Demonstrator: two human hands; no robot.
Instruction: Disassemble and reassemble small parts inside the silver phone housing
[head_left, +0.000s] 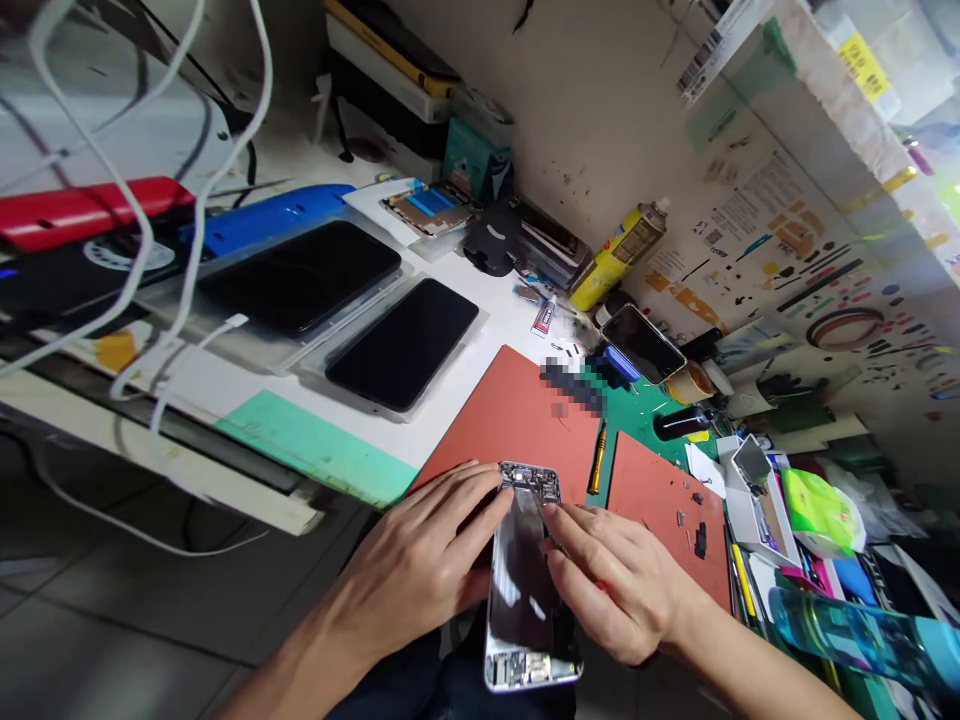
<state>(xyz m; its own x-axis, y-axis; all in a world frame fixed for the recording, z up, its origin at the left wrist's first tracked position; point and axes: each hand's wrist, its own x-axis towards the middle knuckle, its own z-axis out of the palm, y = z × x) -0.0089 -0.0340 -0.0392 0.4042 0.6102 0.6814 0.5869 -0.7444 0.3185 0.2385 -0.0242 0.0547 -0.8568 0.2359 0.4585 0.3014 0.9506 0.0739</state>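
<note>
An opened phone [517, 570] lies lengthwise between my hands at the mat's front edge, its inside facing up. Metal parts show at its top and bottom ends, with a dark, shiny area between. My left hand [431, 545] grips the phone's left side, fingertips on the upper part. Curled at the right edge, my right hand [615, 580] has its fingertips pinched close to the upper inside. A small red spot shows between those fingers, but what they hold is hidden. Beyond the phone is a reddish-brown mat [487, 430], and a gold screwdriver [598, 458] lies past my right hand.
Two dark-screened phones, a larger one [307, 275] and a smaller one [405, 345], lie to the left. White cables [199, 220] hang there. A yellow spray can [619, 255] stands at the back. Small parts [700, 540] and a blue bottle [862, 630] are on the right.
</note>
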